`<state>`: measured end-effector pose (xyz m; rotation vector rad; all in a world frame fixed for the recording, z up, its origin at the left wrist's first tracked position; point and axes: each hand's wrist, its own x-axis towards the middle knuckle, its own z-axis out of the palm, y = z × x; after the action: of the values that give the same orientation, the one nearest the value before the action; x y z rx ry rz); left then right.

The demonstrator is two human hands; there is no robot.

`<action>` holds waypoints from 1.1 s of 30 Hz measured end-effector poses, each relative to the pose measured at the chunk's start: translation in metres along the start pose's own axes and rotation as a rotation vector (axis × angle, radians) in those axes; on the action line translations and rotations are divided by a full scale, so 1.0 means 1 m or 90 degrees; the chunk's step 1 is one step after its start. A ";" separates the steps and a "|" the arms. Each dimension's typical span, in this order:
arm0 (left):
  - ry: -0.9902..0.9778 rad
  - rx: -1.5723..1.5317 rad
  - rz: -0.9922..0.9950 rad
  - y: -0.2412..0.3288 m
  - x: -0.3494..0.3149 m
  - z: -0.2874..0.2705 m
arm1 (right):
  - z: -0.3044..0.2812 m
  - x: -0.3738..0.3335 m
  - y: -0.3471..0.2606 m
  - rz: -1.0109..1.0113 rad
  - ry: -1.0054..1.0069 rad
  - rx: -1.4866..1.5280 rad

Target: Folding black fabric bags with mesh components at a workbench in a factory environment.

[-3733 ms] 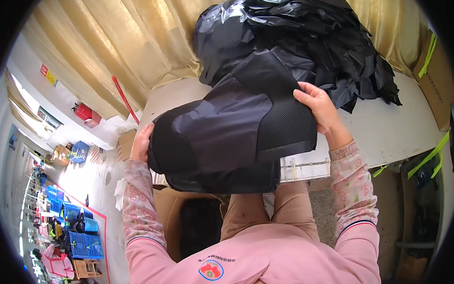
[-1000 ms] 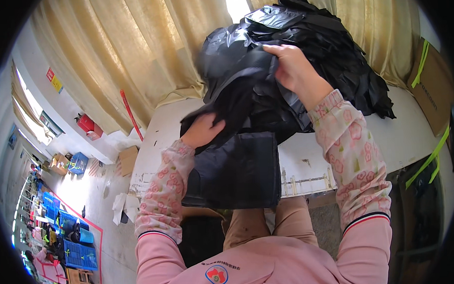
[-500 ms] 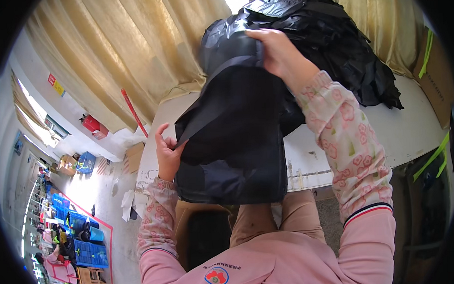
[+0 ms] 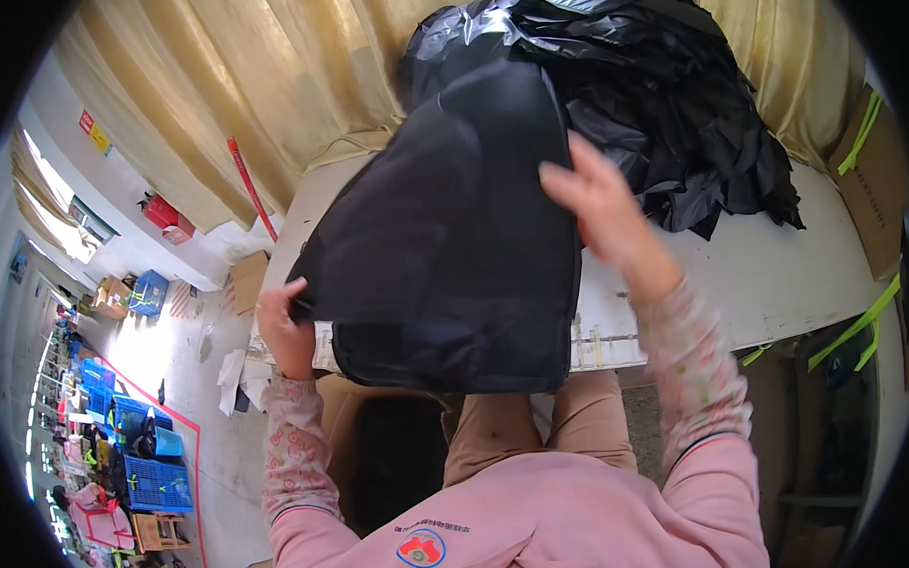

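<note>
A large black fabric piece with a bound, rounded edge lies over the near side of the white table, its lower end hanging past the edge above my lap. My left hand pinches its left corner between thumb and fingers. Over the right edge of the piece is my right hand, blurred, thumb and fingers apart with nothing seen between them. Whether it touches the fabric I cannot tell. Behind the piece rises a big heap of thin, glossy black sheets.
The white table has a worn front edge. A cardboard box stands at its right end, and beige curtains hang behind. Under the table, left of my legs, is an open carton. Blue crates stand on the far-left floor.
My right hand has let go of the raised upper part of the fabric and moved down and right. The piece now lies flatter and wider. My left hand has moved left with its corner.
</note>
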<state>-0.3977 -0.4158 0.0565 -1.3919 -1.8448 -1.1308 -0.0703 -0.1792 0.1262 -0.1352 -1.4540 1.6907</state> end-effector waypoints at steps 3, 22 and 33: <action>-0.158 0.023 0.088 -0.021 -0.056 0.033 | -0.058 -0.078 0.116 0.152 0.092 -0.098; -0.486 -0.781 -1.189 0.110 -0.248 0.053 | -0.102 -0.045 0.161 0.042 0.032 -0.769; -0.080 -1.019 -1.204 0.120 -0.216 0.134 | -0.085 0.037 0.270 0.409 -0.354 -0.812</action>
<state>-0.2112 -0.3899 -0.1525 0.7150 -1.8579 -3.8545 -0.1874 -0.0730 -0.1118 -0.9515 -2.9690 0.9591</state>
